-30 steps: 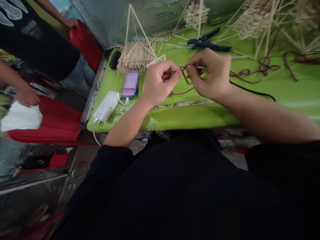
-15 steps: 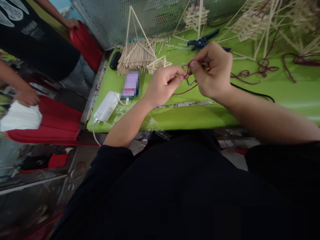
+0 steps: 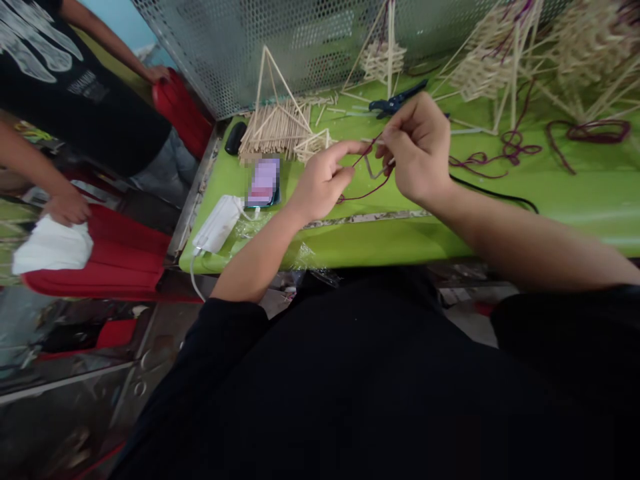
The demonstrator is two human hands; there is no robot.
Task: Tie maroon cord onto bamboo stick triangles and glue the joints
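Note:
Purple string [image 3: 369, 148] stretches between my two hands above the green table. My left hand [image 3: 325, 177] is closed on one part of the string, with thumb and index finger near each other. My right hand [image 3: 417, 150] pinches the string; a small bent grey piece [image 3: 371, 171] shows at its fingertips. A loop of the string hangs below, between the hands. Just behind my right hand lie dark blue pliers [image 3: 395, 105]. To the left of my left hand, a pile of thin sticks [image 3: 277, 130] has a stick pyramid frame [image 3: 267, 73] on it.
On the green table [image 3: 450, 233] are a phone [image 3: 265, 181], a white power bank [image 3: 219, 223] with a cable, and a black object [image 3: 235, 138]. Stick structures [image 3: 493, 63] and purple string stand at the back right. A person [image 3: 95, 93] is beside red chairs at the left.
My hands have moved slightly apart, and the string between them is now stretched in a straight line. The whole view has shifted a little.

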